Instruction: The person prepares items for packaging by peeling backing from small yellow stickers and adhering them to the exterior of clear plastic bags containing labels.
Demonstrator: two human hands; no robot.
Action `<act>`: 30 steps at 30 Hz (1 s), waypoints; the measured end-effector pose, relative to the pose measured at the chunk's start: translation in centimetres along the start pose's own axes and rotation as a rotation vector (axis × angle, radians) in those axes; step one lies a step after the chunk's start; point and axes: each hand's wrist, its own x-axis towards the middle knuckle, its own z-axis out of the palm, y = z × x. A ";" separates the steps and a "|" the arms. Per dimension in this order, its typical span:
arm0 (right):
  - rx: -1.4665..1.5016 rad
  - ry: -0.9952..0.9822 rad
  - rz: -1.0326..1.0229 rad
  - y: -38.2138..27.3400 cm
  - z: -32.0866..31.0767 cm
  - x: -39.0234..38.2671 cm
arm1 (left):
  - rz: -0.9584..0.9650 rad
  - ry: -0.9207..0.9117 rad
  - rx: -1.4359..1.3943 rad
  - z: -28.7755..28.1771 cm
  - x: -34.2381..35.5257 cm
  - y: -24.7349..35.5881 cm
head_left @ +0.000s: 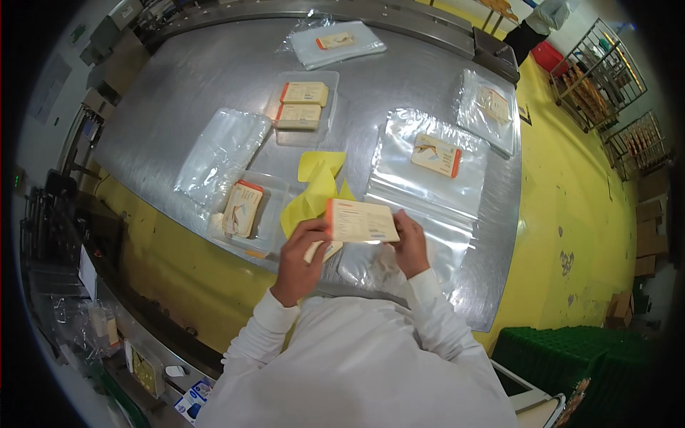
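Note:
My left hand and my right hand hold a cream card stack with an orange edge between them, above the table's near side. Printed text covers its upper face. Below it, by my left fingers, part of another cream card shows; whether it is held or lying there I cannot tell. Crumpled yellow paper lies just beyond my left hand. Under and beyond my right hand spread clear plastic bags, with a cream and orange card stack on top.
Left of the yellow paper, a clear tub contains a card stack; a farther tub contains two stacks. More plastic bags lie at the left, far side and right of the steel table. Wheeled racks stand beyond.

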 end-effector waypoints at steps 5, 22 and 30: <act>-0.282 0.139 -0.166 -1.0 -7.2 -3.3 | 0.004 -0.283 -0.127 4.4 0.1 0.5; -0.733 0.560 -0.373 4.2 -13.3 -4.4 | 0.050 -0.478 0.028 14.2 -4.6 -7.8; -0.775 0.577 -0.343 3.9 -12.8 -3.7 | 0.036 -0.497 0.016 14.1 -4.3 -7.8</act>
